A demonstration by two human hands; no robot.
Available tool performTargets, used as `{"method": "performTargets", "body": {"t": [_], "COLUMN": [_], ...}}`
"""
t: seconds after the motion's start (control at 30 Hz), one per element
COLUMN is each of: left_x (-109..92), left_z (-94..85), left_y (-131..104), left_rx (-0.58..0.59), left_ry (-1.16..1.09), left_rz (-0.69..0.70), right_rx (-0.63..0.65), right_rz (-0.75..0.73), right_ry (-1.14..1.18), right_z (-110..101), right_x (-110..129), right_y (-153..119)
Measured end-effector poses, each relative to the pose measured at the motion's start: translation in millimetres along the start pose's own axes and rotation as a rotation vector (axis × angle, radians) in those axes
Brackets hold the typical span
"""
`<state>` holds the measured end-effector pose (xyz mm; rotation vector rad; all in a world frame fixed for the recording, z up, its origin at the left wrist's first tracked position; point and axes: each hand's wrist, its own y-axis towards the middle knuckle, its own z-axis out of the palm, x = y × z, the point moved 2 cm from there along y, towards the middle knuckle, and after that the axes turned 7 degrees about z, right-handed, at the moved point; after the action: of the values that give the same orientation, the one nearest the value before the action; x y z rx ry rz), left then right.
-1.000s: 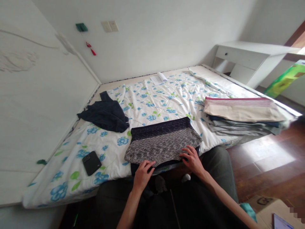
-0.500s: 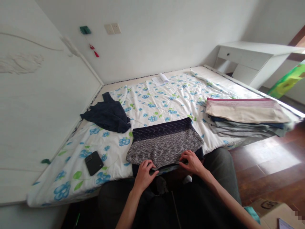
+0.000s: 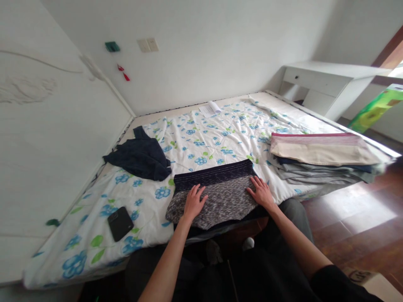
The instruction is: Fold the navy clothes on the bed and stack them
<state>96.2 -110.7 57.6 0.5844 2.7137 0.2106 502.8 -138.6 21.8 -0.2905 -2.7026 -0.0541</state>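
Observation:
A folded garment (image 3: 220, 188), grey marl with a dark navy band along its far edge, lies at the near edge of the bed. My left hand (image 3: 193, 202) rests flat on its left part, fingers spread. Flat on its right edge lies my right hand (image 3: 260, 192), fingers also apart. Neither hand grips anything. A dark lower layer of the garment shows under the grey part at the bed's edge.
The bed carries a white quilt with blue flowers (image 3: 217, 138). A crumpled dark navy garment (image 3: 140, 157) lies to the left, a black phone (image 3: 120, 223) near the front left, a stack of folded clothes (image 3: 321, 157) at right, papers (image 3: 210, 109) at the far side. A white desk (image 3: 327, 82) stands beyond.
Both hands have moved forward from the garment's near edge onto its top, and now lie flat and spread on it. The near part of the garment looks folded shorter.

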Motion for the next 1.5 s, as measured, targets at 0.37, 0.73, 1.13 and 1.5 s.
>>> {"method": "performTargets", "body": {"t": [0.37, 0.73, 1.13, 1.5], "left_x": [102, 89, 98, 99], "left_z": [6.3, 5.3, 10.0, 9.7], "left_y": [62, 50, 50, 52], "left_rx": [-0.017, -0.117, -0.168, -0.167], "left_ry": [0.221, 0.214, 0.193, 0.187], "left_rz": [-0.388, -0.336, -0.331, -0.341], "right_rx": [0.088, 0.003, 0.099, 0.149], "right_rz": [0.128, -0.055, -0.471, -0.19], "right_ry": [-0.076, 0.139, 0.209, -0.075], "right_z": [15, 35, 92, 36], "right_x": [-29, 155, 288, 78], "right_y": [10, 52, 77, 134]}}
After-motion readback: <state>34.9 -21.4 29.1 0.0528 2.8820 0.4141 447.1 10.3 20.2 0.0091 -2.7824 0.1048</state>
